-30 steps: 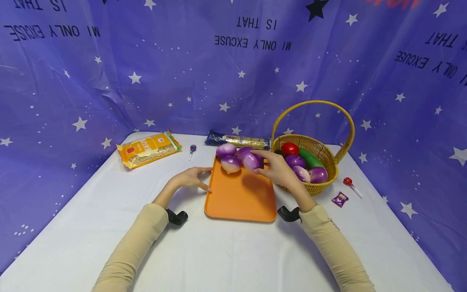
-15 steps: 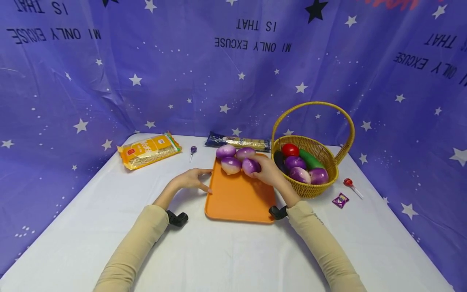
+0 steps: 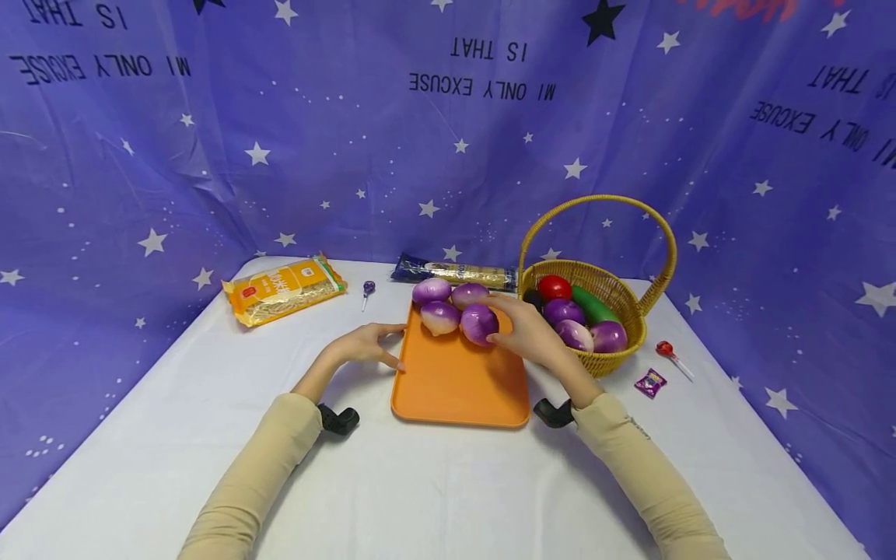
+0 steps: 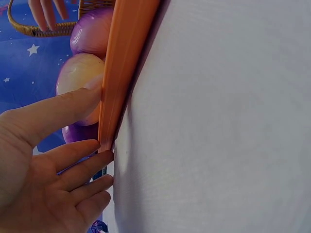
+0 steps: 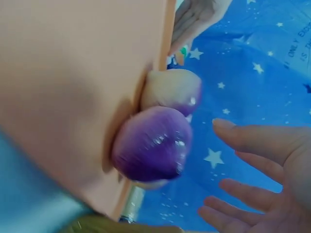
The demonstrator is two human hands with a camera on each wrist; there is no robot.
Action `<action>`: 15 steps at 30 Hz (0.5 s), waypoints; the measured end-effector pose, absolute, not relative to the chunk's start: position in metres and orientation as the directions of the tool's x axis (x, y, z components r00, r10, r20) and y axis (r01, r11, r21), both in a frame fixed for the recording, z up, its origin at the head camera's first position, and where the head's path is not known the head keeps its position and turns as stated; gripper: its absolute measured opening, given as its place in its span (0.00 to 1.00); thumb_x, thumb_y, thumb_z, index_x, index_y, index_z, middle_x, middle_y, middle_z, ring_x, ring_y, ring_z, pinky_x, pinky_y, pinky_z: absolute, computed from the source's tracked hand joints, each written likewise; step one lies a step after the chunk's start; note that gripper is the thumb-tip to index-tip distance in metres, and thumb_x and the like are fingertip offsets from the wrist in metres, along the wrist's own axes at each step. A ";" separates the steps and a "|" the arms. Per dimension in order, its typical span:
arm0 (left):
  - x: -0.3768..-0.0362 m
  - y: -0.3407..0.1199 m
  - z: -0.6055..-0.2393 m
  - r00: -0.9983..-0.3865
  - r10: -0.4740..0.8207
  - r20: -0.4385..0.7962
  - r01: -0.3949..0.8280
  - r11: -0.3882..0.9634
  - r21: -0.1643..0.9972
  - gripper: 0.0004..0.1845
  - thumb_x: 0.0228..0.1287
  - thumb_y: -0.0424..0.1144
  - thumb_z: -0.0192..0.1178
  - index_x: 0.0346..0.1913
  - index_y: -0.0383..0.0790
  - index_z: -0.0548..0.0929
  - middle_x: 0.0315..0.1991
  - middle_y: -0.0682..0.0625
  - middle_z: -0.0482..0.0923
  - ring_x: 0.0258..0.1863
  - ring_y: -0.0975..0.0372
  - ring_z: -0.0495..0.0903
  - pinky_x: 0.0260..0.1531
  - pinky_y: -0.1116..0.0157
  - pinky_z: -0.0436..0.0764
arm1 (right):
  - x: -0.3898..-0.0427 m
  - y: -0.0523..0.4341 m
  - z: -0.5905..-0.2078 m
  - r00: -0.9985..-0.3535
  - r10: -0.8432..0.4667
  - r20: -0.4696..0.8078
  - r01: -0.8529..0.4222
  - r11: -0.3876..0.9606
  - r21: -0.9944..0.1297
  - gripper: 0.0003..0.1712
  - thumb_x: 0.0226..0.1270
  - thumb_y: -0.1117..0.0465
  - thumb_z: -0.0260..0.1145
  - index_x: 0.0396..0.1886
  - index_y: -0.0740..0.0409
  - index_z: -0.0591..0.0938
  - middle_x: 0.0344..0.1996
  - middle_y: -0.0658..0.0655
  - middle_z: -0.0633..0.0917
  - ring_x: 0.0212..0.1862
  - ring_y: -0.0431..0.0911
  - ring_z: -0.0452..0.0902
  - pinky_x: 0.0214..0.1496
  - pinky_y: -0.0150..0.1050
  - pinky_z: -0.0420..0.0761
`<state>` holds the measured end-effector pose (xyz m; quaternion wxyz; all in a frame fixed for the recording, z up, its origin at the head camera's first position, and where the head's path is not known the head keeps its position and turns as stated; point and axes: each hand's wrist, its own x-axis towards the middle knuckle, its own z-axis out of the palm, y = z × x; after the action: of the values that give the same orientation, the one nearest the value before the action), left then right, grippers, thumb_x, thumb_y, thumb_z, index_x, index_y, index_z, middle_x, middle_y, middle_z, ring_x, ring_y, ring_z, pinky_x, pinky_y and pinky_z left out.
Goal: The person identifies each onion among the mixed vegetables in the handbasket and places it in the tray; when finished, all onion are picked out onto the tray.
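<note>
An orange tray [image 3: 458,381] lies on the white table, with several shiny purple-and-white onions grouped at its far end. My right hand [image 3: 528,330] hovers just right of the nearest purple onion [image 3: 479,324]. In the right wrist view, a gap separates the fingers of that hand [image 5: 262,170] from the onion [image 5: 153,143], and the palm holds nothing. My left hand [image 3: 364,342] touches the tray's left edge, thumb and fingers spread. In the left wrist view, the thumb and straight fingertips of the left hand [image 4: 53,165] rest along the tray rim [image 4: 121,63].
Right of the tray stands a wicker basket [image 3: 647,299] with a tall handle, holding purple vegetables, a tomato [image 3: 554,287] and a cucumber [image 3: 595,305]. A red lollipop [image 3: 665,349], candy [image 3: 651,383], purple lollipop [image 3: 369,287], noodle bag [image 3: 285,292] and long blue-gold packet [image 3: 455,272] lie around.
The right hand lowered a purple onion onto the tray beside the others, let go of it and drew back to the right. The left hand stays at the tray edge.
</note>
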<state>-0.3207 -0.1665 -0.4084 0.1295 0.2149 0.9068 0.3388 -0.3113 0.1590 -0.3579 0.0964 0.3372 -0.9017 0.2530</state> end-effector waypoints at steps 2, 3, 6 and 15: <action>-0.321 -0.166 -0.409 -0.873 0.480 -0.085 0.307 0.677 0.669 0.48 0.49 0.46 0.74 0.71 0.35 0.64 0.68 0.36 0.65 0.68 0.42 0.60 0.68 0.46 0.58 | -0.305 0.167 -0.351 -0.744 -0.575 0.342 -0.669 0.634 -0.389 0.36 0.53 0.67 0.74 0.64 0.57 0.75 0.62 0.60 0.75 0.66 0.56 0.67 0.65 0.52 0.70; -0.322 -0.166 -0.410 -0.873 0.481 -0.083 0.310 0.676 0.668 0.48 0.49 0.46 0.74 0.71 0.34 0.64 0.68 0.36 0.65 0.68 0.42 0.60 0.68 0.46 0.58 | -0.302 0.172 -0.347 -0.736 -0.582 0.344 -0.676 0.629 -0.383 0.35 0.54 0.67 0.74 0.64 0.57 0.75 0.62 0.60 0.76 0.66 0.56 0.67 0.65 0.52 0.70; -0.322 -0.165 -0.410 -0.870 0.487 -0.081 0.315 0.674 0.669 0.48 0.49 0.47 0.74 0.71 0.34 0.64 0.68 0.36 0.64 0.68 0.42 0.60 0.68 0.46 0.58 | -0.296 0.189 -0.336 -0.713 -0.610 0.346 -0.701 0.620 -0.353 0.34 0.53 0.67 0.75 0.63 0.58 0.76 0.60 0.60 0.77 0.65 0.56 0.68 0.64 0.53 0.71; -0.321 -0.167 -0.409 -0.876 0.475 -0.084 0.307 0.683 0.663 0.48 0.49 0.47 0.75 0.71 0.35 0.64 0.68 0.37 0.65 0.68 0.42 0.60 0.68 0.46 0.58 | -0.305 0.244 -0.306 -0.688 -0.700 0.190 -0.724 0.651 -0.227 0.31 0.53 0.63 0.76 0.59 0.54 0.79 0.54 0.57 0.82 0.49 0.53 0.78 0.54 0.52 0.79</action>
<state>-0.3213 -0.1671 -0.4090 0.1255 0.2153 0.9087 0.3348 -0.3052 0.2435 -0.3058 0.0426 0.3924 -0.9075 0.1437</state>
